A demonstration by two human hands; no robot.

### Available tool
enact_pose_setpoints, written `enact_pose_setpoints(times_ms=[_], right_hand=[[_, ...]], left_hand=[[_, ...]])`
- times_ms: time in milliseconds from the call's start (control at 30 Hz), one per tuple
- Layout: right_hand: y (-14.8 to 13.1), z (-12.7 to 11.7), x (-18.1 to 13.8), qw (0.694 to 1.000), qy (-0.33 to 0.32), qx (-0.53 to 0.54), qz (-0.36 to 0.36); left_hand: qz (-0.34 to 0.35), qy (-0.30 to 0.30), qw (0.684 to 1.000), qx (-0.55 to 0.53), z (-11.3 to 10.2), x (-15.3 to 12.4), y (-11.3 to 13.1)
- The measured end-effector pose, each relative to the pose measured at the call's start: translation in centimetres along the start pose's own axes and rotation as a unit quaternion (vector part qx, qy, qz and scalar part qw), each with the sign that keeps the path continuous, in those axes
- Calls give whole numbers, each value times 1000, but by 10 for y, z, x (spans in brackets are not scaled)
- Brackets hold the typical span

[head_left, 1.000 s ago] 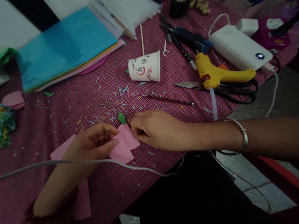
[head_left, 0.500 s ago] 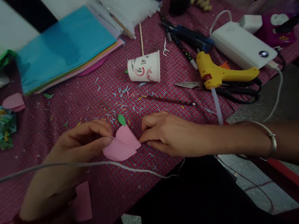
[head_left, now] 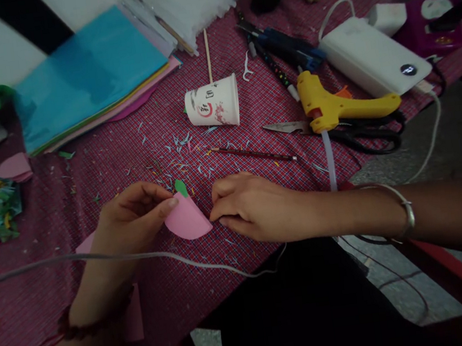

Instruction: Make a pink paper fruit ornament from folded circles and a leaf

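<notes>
A folded pink paper piece (head_left: 188,218) with a curved lower edge lies between my hands. A small green paper leaf (head_left: 181,188) shows at its top corner. My left hand (head_left: 138,216) pinches the piece's upper left edge between thumb and fingers. At the piece's right corner, my right hand (head_left: 248,207) is closed, fingertips pressed together on the paper's tip. Another pink paper piece (head_left: 86,244) pokes out left of my left hand, and a pink paper strip (head_left: 133,316) lies by my left wrist.
A paper cup (head_left: 213,104) lies on its side beyond paper scraps. A pencil (head_left: 254,154), scissors (head_left: 287,127), yellow glue gun (head_left: 324,104) and white power bank (head_left: 373,58) lie right. Blue paper sheets (head_left: 94,72) lie far left. A grey cable (head_left: 148,253) crosses in front.
The pink paper showed two lobes; now a single folded shape is visible. My left hand has shifted right along it, while my right hand stays at the corner. The view has shifted slightly.
</notes>
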State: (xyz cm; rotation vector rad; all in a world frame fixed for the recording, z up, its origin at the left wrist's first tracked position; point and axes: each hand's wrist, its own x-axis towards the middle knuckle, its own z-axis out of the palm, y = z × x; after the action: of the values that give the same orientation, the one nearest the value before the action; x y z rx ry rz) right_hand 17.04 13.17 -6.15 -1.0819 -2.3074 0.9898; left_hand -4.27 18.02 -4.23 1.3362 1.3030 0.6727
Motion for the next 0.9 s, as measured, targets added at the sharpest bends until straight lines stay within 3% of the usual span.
enact_pose_setpoints(times_ms=[300,900], right_hand=[[1,-1,-1,1000,-5,1,1],[1,1,-4,1000,-6,-15,-10]], left_hand=[[11,-22,999,38,0,5,-7],[18,8,996,90,-3,4,-15]])
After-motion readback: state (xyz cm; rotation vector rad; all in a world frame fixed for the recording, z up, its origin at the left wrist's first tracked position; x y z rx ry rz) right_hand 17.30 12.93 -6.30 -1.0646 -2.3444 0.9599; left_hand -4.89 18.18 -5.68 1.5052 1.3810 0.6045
